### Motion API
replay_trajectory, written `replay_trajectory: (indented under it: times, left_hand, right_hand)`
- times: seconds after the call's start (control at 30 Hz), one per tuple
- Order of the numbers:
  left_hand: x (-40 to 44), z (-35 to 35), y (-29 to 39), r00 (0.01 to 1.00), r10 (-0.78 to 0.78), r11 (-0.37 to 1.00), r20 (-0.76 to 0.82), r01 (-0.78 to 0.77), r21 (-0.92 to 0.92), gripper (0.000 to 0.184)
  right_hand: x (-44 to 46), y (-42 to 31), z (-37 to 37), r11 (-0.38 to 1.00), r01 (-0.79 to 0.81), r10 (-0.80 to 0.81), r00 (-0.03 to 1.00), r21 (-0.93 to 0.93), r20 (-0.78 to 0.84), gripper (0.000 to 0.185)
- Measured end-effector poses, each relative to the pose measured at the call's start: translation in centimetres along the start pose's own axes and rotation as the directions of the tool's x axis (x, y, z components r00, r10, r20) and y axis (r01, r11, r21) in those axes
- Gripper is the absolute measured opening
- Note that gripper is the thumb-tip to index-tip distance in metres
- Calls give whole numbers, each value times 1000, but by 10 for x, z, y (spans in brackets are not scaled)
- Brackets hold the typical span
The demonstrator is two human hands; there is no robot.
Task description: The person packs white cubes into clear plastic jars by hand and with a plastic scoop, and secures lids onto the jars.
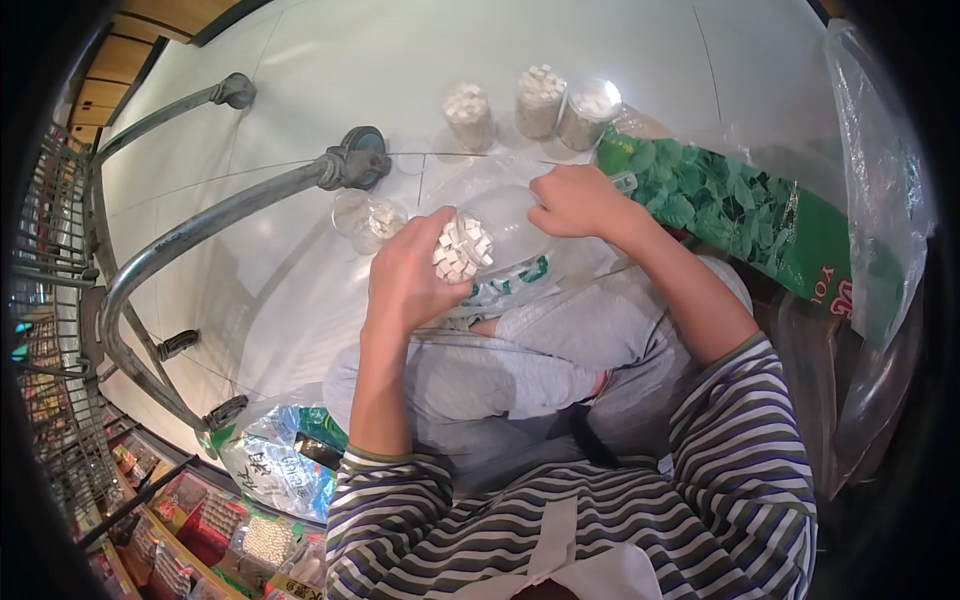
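My left hand [412, 265] is wrapped round a clear jar [464, 247] filled with white cube-like pieces, tilted above my lap. To its right, my right hand [580, 202] is closed at the edge of a clear, see-through container or bag [510, 225]; which of the two I cannot tell. Its fingertips are curled in, and what they pinch is too small to make out. Under the jar lies clear plastic with green print [515, 283]. Another clear container [370, 220] with a few white pieces stands on the floor just left of my left hand.
Three filled jars [540, 102] stand on the floor ahead. A green leaf-printed bag [720, 190] lies at the right, beside clear plastic sheeting [875, 170]. A wheeled metal cart frame [190, 240] is at the left. Packaged goods [268, 540] sit at the lower left, near a blue-white bag [280, 465].
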State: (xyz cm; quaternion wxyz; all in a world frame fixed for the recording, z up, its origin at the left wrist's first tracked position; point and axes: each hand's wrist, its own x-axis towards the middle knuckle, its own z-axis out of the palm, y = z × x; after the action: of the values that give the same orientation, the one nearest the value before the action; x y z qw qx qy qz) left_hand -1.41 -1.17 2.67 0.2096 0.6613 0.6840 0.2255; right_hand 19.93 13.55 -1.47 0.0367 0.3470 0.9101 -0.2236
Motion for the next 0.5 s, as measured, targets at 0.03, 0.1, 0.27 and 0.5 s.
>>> replay_trajectory:
  times: [0.03,0.1,0.27,0.5]
  left_hand:
    - [1,4,0,1000,-8,999,16,7,46,70]
    - [1,12,-4,999,-3,993,40,-2,119,68]
    - [4,22,-5,995,-6,987,96,-10,159,72]
    - [8,23,-4,996,-30,971,78,10,241,70]
  right_hand:
    - [0,0,2,1000,-1,1,1000,8,3,34]
    - [0,-2,5,1000,18,-18,1000,12,24,32]
    - [1,-3,12,999,32,-32,999,-14,35,32]
    - [0,-9,8,1000,11,-12,998,14,65,34]
